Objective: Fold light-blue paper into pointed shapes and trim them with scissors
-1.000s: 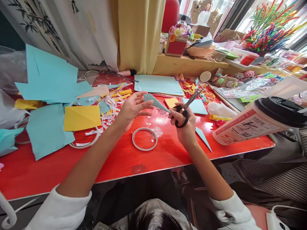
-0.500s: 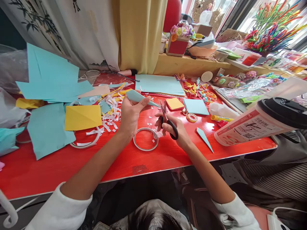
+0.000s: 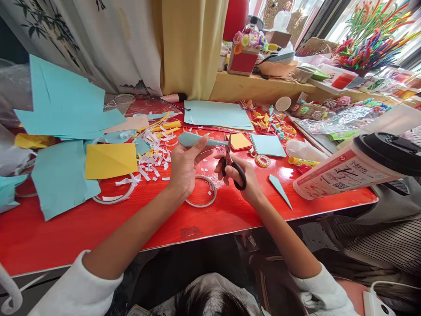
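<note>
Pinched between the thumb and fingers of my left hand [image 3: 187, 164] is a folded piece of light blue paper [image 3: 190, 139], narrowing to a tip on the right. My right hand [image 3: 241, 173] grips black-handled scissors [image 3: 238, 175], whose blades point up and away over the table. The paper's tip lies at the scissor blades. Below my hands a white roll of tape [image 3: 214, 193] lies flat on the red table [image 3: 161, 219]. Another pointed blue paper piece [image 3: 279, 191] rests to the right of my right hand.
Blue sheets [image 3: 66, 105] and a yellow square [image 3: 111, 161] cover the left side, beside white paper scraps [image 3: 153, 164]. A blue stack [image 3: 217, 115] lies at the back, with small yellow squares [image 3: 240, 141] nearer. A large lidded cup [image 3: 345, 169] leans at the right.
My left hand has moved slightly right with the folded paper, bringing its tip to the scissor blades. The paper now lies more level. My right hand has barely shifted.
</note>
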A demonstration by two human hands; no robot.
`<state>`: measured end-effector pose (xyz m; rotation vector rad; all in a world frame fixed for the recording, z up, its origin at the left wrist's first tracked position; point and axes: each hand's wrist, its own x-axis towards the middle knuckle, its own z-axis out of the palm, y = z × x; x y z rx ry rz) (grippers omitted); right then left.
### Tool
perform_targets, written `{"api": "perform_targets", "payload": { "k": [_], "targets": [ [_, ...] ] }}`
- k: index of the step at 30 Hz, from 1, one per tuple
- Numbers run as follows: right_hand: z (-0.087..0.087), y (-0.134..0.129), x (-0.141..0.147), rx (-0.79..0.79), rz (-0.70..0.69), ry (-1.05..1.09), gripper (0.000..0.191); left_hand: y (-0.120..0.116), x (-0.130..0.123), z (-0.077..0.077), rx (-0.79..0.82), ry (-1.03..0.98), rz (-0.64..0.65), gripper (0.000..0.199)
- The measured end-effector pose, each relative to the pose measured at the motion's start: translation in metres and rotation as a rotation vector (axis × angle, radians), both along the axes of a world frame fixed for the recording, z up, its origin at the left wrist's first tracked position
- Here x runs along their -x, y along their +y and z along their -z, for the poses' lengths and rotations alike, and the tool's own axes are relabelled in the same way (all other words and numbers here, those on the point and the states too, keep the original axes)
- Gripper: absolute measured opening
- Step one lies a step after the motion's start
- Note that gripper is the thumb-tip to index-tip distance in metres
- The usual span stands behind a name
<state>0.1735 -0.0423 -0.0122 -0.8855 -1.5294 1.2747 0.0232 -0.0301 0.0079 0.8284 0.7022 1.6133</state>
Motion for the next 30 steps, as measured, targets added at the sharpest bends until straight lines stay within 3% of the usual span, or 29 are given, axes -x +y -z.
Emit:
{"api": "perform_targets", "payload": {
  "k": [30],
  "targets": [
    [0.0005,0.0008,-0.0006,-0.010,0.009,-0.032,0.051,-0.0050,-0.0068,0.0031,0.052,-0.085,-0.019,0.016]
  ]
}}
